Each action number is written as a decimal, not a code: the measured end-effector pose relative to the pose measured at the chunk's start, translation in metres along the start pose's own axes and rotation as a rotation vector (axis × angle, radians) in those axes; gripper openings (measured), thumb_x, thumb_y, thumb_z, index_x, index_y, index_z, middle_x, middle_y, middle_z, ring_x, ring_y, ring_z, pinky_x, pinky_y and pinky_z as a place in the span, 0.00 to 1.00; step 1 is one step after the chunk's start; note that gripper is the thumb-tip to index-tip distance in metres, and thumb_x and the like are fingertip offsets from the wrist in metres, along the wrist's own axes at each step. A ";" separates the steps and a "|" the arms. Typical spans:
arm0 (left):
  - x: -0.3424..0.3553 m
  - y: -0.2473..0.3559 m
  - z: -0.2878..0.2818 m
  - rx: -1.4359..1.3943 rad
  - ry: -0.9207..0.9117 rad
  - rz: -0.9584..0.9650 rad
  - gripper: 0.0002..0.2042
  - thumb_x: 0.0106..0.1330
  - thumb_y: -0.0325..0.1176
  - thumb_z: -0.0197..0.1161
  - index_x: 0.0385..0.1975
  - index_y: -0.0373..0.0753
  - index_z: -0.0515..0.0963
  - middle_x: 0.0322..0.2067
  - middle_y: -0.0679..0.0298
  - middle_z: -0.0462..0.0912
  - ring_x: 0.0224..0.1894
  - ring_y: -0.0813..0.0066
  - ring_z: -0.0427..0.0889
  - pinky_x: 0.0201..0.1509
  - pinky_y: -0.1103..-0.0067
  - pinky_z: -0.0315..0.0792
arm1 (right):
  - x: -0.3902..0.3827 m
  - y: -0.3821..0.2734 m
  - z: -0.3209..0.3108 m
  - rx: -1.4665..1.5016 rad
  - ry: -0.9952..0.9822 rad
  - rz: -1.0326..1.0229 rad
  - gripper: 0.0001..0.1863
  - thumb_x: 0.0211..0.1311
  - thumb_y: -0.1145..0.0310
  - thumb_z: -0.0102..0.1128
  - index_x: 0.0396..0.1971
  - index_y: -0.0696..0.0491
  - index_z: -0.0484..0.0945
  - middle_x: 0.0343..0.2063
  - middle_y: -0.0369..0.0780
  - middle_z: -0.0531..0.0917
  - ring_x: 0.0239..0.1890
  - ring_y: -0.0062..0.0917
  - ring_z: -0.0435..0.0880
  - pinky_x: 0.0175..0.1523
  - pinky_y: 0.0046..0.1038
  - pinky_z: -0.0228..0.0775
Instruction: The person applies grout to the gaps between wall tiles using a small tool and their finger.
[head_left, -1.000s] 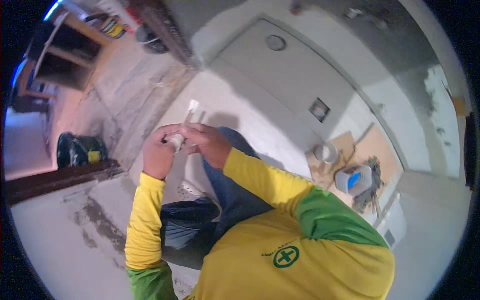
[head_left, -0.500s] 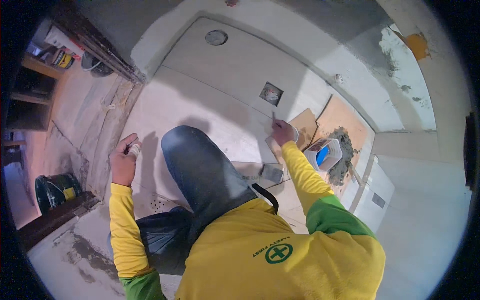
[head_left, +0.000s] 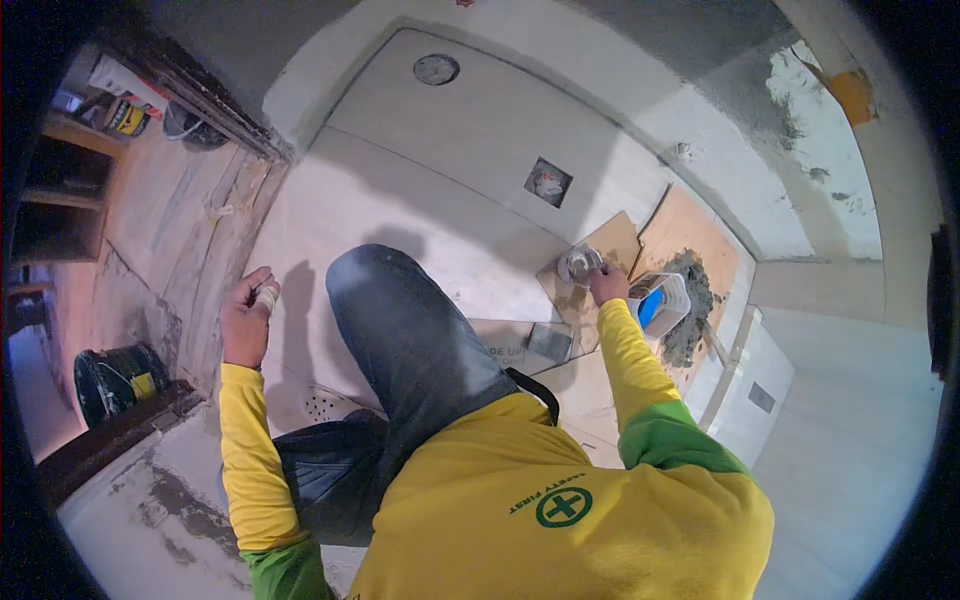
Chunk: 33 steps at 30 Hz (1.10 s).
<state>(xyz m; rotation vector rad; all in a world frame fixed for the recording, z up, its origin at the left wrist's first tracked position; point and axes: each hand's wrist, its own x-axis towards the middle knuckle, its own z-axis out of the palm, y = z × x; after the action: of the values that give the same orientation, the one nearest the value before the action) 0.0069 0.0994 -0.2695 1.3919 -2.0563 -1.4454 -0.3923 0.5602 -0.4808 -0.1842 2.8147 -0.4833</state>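
Note:
My left hand [head_left: 247, 318] is raised beside the doorway edge, fingers closed; something pale, a wrap or a small object, shows at them [head_left: 266, 297]. My right hand [head_left: 608, 286] is closed at the side of a small round tub [head_left: 579, 264] with greyish-white contents. Whatever its fingers grip is hidden there. The tub sits on a brown board [head_left: 620, 240]. Close to my right wrist stands a white, open-topped container [head_left: 672, 298] with something blue inside. A grey block [head_left: 550, 342] lies nearer my knee.
Grey mortar [head_left: 690, 325] is heaped on a wooden sheet [head_left: 690, 225] at right. The large pale floor tiles have a square opening [head_left: 548, 182] and a round one [head_left: 436, 69]. Buckets, including a dark green one [head_left: 122, 384], stand beyond the raised threshold at left.
My right hand has moved slightly right and down, onto the tub's side. The thin stick-like tool that stuck out from it no longer shows. My left hand stays nearly still.

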 end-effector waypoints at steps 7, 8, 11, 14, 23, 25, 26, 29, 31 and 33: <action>0.007 -0.012 -0.002 -0.114 -0.025 -0.004 0.15 0.65 0.24 0.59 0.50 0.31 0.75 0.45 0.60 0.80 0.45 0.76 0.79 0.52 0.81 0.71 | 0.005 0.044 0.006 0.609 0.125 0.126 0.08 0.58 0.64 0.58 0.29 0.54 0.77 0.21 0.37 0.82 0.16 0.21 0.79 0.16 0.24 0.67; 0.006 -0.011 -0.005 -0.123 -0.018 -0.012 0.14 0.65 0.24 0.59 0.50 0.31 0.75 0.45 0.60 0.80 0.45 0.75 0.79 0.52 0.81 0.71 | 0.004 0.043 0.009 0.645 0.079 0.188 0.08 0.58 0.64 0.58 0.29 0.54 0.77 0.21 0.37 0.82 0.15 0.22 0.78 0.16 0.24 0.67; 0.003 -0.008 -0.005 -0.129 -0.016 -0.009 0.15 0.65 0.25 0.60 0.50 0.31 0.75 0.44 0.61 0.81 0.45 0.76 0.79 0.51 0.82 0.71 | 0.004 0.049 0.016 0.586 0.050 0.275 0.09 0.58 0.63 0.58 0.29 0.54 0.77 0.21 0.36 0.81 0.15 0.23 0.77 0.17 0.25 0.66; 0.000 0.009 -0.003 -0.032 -0.025 0.013 0.15 0.65 0.25 0.60 0.51 0.32 0.75 0.44 0.63 0.80 0.43 0.78 0.78 0.49 0.83 0.71 | 0.006 0.066 0.023 0.306 0.170 0.168 0.10 0.59 0.61 0.57 0.29 0.53 0.77 0.19 0.37 0.79 0.16 0.23 0.77 0.17 0.25 0.66; -0.016 0.043 -0.052 -0.109 0.117 0.094 0.14 0.64 0.26 0.60 0.50 0.33 0.76 0.41 0.64 0.81 0.42 0.80 0.77 0.49 0.84 0.69 | -0.027 -0.070 -0.013 1.441 -0.377 0.441 0.15 0.63 0.60 0.52 0.46 0.51 0.75 0.24 0.36 0.76 0.23 0.25 0.74 0.28 0.26 0.67; -0.006 0.046 -0.043 -0.099 0.104 0.129 0.14 0.65 0.26 0.59 0.50 0.33 0.75 0.41 0.64 0.81 0.43 0.79 0.77 0.49 0.83 0.69 | -0.023 -0.082 -0.034 1.417 -0.344 0.376 0.15 0.63 0.61 0.52 0.46 0.51 0.75 0.25 0.36 0.77 0.24 0.25 0.75 0.28 0.27 0.67; -0.002 0.049 -0.039 -0.106 0.070 0.128 0.15 0.63 0.25 0.59 0.50 0.33 0.75 0.41 0.62 0.81 0.43 0.78 0.78 0.50 0.82 0.70 | -0.022 -0.090 -0.041 1.405 -0.345 0.330 0.15 0.63 0.61 0.52 0.47 0.50 0.75 0.26 0.36 0.79 0.25 0.26 0.77 0.28 0.28 0.67; 0.007 0.047 -0.037 -0.133 0.021 0.257 0.16 0.60 0.23 0.60 0.50 0.33 0.75 0.42 0.59 0.82 0.44 0.75 0.80 0.50 0.80 0.71 | -0.027 -0.115 -0.042 1.347 -0.424 0.177 0.16 0.64 0.62 0.52 0.50 0.49 0.73 0.31 0.37 0.80 0.28 0.26 0.78 0.29 0.27 0.67; 0.011 0.033 -0.040 -0.155 0.024 0.510 0.18 0.55 0.21 0.61 0.47 0.33 0.76 0.41 0.55 0.81 0.43 0.70 0.82 0.48 0.77 0.74 | -0.047 -0.156 -0.026 1.290 -0.423 0.155 0.17 0.63 0.64 0.52 0.51 0.51 0.71 0.31 0.36 0.79 0.29 0.25 0.77 0.30 0.26 0.68; 0.011 0.033 -0.033 -0.092 0.044 0.638 0.19 0.52 0.19 0.61 0.46 0.35 0.76 0.38 0.54 0.81 0.41 0.65 0.83 0.45 0.74 0.76 | -0.063 -0.184 -0.014 1.146 -0.437 0.049 0.23 0.60 0.70 0.57 0.55 0.54 0.66 0.34 0.35 0.77 0.34 0.23 0.76 0.32 0.25 0.70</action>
<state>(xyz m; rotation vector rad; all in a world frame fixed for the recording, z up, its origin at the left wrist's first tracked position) 0.0050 0.0729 -0.2294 0.6248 -2.0962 -1.1896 -0.3223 0.4030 -0.3889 0.0286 1.7579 -1.6665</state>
